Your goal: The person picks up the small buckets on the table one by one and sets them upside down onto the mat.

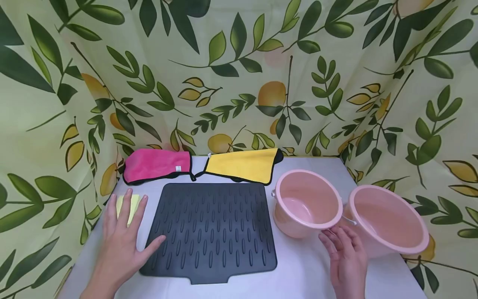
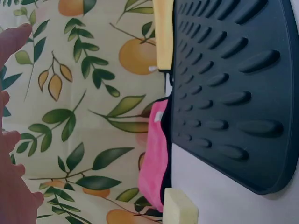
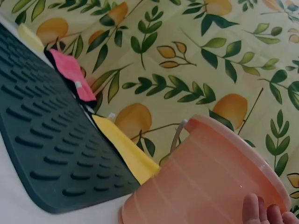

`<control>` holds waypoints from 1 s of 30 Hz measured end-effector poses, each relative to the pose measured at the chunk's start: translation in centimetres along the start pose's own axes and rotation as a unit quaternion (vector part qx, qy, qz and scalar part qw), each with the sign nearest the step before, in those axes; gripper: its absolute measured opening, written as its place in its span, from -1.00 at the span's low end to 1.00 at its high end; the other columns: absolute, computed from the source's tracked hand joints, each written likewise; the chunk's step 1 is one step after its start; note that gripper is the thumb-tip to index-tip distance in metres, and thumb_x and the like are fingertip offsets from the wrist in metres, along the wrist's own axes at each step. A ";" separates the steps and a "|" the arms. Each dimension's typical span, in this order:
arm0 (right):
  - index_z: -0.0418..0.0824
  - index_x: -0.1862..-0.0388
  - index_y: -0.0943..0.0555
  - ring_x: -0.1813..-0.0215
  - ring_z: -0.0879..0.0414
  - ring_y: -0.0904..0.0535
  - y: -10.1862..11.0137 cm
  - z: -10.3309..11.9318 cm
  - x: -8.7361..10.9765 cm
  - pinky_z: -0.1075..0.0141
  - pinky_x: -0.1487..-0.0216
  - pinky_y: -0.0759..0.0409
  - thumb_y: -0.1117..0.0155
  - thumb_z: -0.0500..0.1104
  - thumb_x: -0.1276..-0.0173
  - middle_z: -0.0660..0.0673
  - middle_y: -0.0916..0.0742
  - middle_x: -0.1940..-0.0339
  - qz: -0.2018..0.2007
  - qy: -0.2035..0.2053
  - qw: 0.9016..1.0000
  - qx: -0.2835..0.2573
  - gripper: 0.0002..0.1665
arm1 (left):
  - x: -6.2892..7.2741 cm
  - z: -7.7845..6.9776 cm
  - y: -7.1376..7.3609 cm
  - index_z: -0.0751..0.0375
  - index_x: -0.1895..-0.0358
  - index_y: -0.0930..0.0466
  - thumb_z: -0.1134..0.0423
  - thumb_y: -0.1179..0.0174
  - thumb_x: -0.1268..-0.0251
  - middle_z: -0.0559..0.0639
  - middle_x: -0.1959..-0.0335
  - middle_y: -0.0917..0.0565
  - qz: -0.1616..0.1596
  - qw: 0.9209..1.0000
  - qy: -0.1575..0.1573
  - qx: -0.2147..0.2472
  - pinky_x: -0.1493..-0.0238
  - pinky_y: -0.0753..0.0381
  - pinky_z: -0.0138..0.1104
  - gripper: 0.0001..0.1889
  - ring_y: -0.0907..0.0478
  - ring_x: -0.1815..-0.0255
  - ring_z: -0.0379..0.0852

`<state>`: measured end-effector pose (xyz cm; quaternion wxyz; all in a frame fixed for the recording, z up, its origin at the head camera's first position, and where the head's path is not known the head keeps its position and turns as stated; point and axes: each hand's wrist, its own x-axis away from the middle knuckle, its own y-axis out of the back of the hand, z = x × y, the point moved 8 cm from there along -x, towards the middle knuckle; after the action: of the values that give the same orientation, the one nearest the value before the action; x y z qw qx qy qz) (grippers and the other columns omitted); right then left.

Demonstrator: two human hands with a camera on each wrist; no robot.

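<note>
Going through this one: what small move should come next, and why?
Probably firming the fingers of the right hand on the pink bucket beside the dark mat: they are at its near rim, but a grip isn't clear, and the spread left hand holds nothing.

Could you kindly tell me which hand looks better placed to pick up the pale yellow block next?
Probably the left hand: in the head view its spread fingers partly cover the block, whereas the right hand has its fingertips at a pink bucket across the black mat.
</note>
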<state>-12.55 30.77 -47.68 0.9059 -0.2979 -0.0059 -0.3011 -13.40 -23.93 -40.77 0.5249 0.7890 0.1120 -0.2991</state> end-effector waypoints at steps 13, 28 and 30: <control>-0.26 -0.12 -0.75 0.02 0.01 -0.82 -0.8 -1.2 0.1 0.12 -0.14 -0.76 -0.11 -0.23 -0.76 -0.17 -0.82 0.10 0.112 -0.085 0.986 -0.092 -0.73 | -0.1 -0.1 -0.4 -0.06 -0.78 -0.13 -0.70 0.13 -0.34 0.24 -0.79 0.02 0.008 1.000 0.001 0.002 -0.61 0.39 0.41 0.11 0.33 -0.76 0.44; -0.11 -0.32 -0.50 -0.15 0.06 -0.70 -1.7 -2.7 0.2 0.12 -0.28 -0.69 -0.19 -0.31 -0.69 -0.15 -0.69 -0.05 0.054 -0.181 0.973 -0.132 -0.68 | 0.5 -0.1 0.1 -0.02 -0.78 -0.14 -0.68 0.14 -0.37 0.25 -0.79 0.03 0.004 1.000 0.012 0.000 -0.61 0.36 0.41 0.10 0.31 -0.76 0.43; -0.09 -0.36 -0.47 -0.16 0.07 -0.70 -1.6 -2.8 0.2 0.13 -0.29 -0.69 -0.22 -0.31 -0.68 -0.14 -0.69 -0.07 0.029 -0.181 0.975 -0.127 -0.63 | 0.7 0.0 0.2 -0.01 -0.78 -0.13 -0.68 0.14 -0.38 0.24 -0.79 0.03 0.004 1.000 0.015 0.001 -0.61 0.36 0.41 0.10 0.31 -0.76 0.43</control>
<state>-13.74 28.09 -49.08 0.8527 -0.4605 -0.1231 -0.2139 -12.71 -24.09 -41.01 0.5239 0.7941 0.1163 -0.2852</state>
